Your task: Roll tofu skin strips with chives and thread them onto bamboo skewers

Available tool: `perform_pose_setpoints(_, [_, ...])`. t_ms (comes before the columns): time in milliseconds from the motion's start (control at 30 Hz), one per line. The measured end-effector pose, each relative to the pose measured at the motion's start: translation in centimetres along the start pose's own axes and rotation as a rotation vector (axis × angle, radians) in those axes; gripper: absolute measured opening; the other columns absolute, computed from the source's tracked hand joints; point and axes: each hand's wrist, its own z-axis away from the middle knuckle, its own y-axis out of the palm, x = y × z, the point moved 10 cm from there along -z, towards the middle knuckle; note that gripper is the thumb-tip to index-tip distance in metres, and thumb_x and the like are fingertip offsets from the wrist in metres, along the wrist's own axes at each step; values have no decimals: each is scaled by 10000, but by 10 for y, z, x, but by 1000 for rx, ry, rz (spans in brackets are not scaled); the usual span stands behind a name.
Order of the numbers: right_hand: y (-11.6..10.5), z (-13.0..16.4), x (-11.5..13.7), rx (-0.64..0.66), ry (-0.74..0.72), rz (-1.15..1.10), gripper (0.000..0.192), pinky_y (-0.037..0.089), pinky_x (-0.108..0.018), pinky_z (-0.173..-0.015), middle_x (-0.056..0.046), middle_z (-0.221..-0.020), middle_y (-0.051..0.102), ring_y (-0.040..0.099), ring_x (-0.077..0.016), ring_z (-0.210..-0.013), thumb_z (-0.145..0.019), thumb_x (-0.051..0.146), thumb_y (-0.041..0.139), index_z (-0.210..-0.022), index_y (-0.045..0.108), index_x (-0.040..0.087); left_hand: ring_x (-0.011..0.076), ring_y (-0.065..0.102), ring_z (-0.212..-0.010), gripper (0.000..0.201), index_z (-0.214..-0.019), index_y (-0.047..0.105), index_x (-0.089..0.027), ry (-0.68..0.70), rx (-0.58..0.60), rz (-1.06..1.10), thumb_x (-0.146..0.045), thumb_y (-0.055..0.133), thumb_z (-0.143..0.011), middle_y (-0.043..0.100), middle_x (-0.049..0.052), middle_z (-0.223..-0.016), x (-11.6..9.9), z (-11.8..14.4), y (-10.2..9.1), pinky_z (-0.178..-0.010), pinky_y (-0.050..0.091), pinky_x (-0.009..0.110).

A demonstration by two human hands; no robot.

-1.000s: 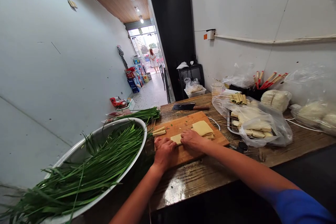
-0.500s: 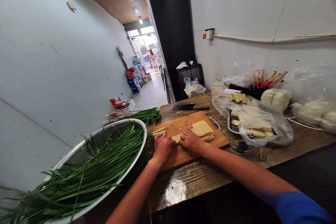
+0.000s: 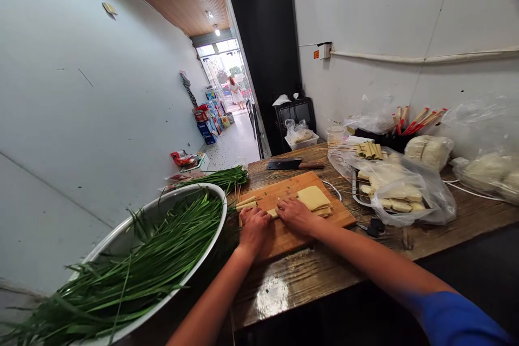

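On the wooden cutting board (image 3: pixel 279 243), a pale yellow tofu sheet (image 3: pixel 274 213) is being rolled between both hands. My left hand (image 3: pixel 254 227) is closed over its left end, fingers curled down. The right end is under my right hand (image 3: pixel 295 215), its fingers bent and pressed onto the roll. What lies inside the roll is hidden. A stack of square tofu sheets (image 3: pixel 314 198) sits just beyond my right hand. Past my left hand lie finished rolls (image 3: pixel 246 204) with green ends and thin skewers.
At left stands a large basin (image 3: pixel 224 211) heaped with chives (image 3: pixel 162 259). A cleaver (image 3: pixel 294 164) lies behind the board. To the right are a bagged tray of pale pieces (image 3: pixel 399 194), skewered rolls (image 3: pixel 368 150), keys (image 3: pixel 375 226) and red-tipped sticks (image 3: pixel 421 121).
The tofu sheet between my hands looks narrower and more tightly rolled. Both hands have shifted only slightly.
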Motion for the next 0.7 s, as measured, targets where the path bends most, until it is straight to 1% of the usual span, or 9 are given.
perform_pose_setpoints(67, [-3, 5, 3, -48, -16, 12, 218, 362, -355, -837, -110, -968, 584, 499, -212, -944, -907, 188, 402, -978, 595, 116, 190, 483, -856, 189, -744, 659, -205, -8, 40, 11, -181, 492, -830, 625, 31, -777, 3, -5, 3, -859, 243, 392])
perform_pose_setpoints(133, [-2, 7, 5, -55, -25, 20, 213, 364, -355, -833, -102, -949, 589, 504, -212, -926, -906, 186, 402, -978, 591, 117, 198, 480, -841, 199, -708, 660, -204, -31, 64, -4, -187, 498, -822, 623, 32, -755, 7, -8, 5, -815, 247, 388])
perform_pose_setpoints(200, [0, 5, 2, -41, -6, 31, 213, 362, -357, -840, -102, -945, 596, 507, -216, -928, -901, 177, 404, -974, 594, 115, 209, 479, -845, 216, -690, 658, -204, -48, 50, -25, -191, 493, -828, 622, 34, -755, 10, -10, 5, -797, 243, 388])
perform_pose_setpoints(233, [1, 3, 1, -31, 5, 34, 216, 358, -360, -850, -104, -951, 600, 507, -219, -939, -900, 173, 403, -973, 598, 114, 213, 480, -852, 213, -714, 661, -206, -53, 35, -34, -191, 486, -835, 625, 35, -767, 10, -10, 5, -797, 242, 388])
perform_pose_setpoints(367, [9, -10, -5, 23, 22, 21, 227, 343, -374, -879, -109, -958, 610, 507, -225, -962, -891, 174, 408, -956, 619, 119, 216, 494, -886, 182, -852, 652, -214, -57, -21, -60, -177, 473, -852, 642, 37, -820, 12, -7, 6, -842, 240, 397])
perform_pose_setpoints(467, [14, -16, -7, 53, 11, -5, 223, 345, -370, -875, -111, -950, 613, 508, -225, -957, -877, 185, 427, -925, 635, 124, 204, 496, -932, 176, -871, 638, -216, 8, -30, -67, -175, 467, -862, 644, 27, -864, 6, -5, 7, -918, 211, 412])
perform_pose_setpoints(533, [18, -19, -9, 72, 4, -13, 222, 347, -379, -872, -116, -955, 614, 508, -233, -959, -869, 190, 436, -916, 642, 122, 196, 500, -920, 178, -874, 637, -211, 25, -12, -67, -175, 463, -864, 643, 28, -875, 4, -5, 7, -925, 221, 408])
perform_pose_setpoints(600, [20, -22, -11, 93, 4, -14, 223, 349, -392, -871, -126, -971, 613, 510, -241, -964, -863, 186, 439, -918, 644, 118, 197, 505, -879, 175, -846, 646, -205, 9, 28, -74, -192, 472, -861, 644, 38, -849, 5, -8, 8, -879, 267, 391])
perform_pose_setpoints(700, [13, -21, -11, 96, 42, -17, 235, 352, -392, -874, -143, -983, 615, 523, -240, -962, -862, 161, 424, -944, 637, 104, 203, 512, -833, 180, -796, 661, -194, 13, 95, -78, -222, 491, -849, 644, 54, -792, 7, -13, 10, -788, 320, 354])
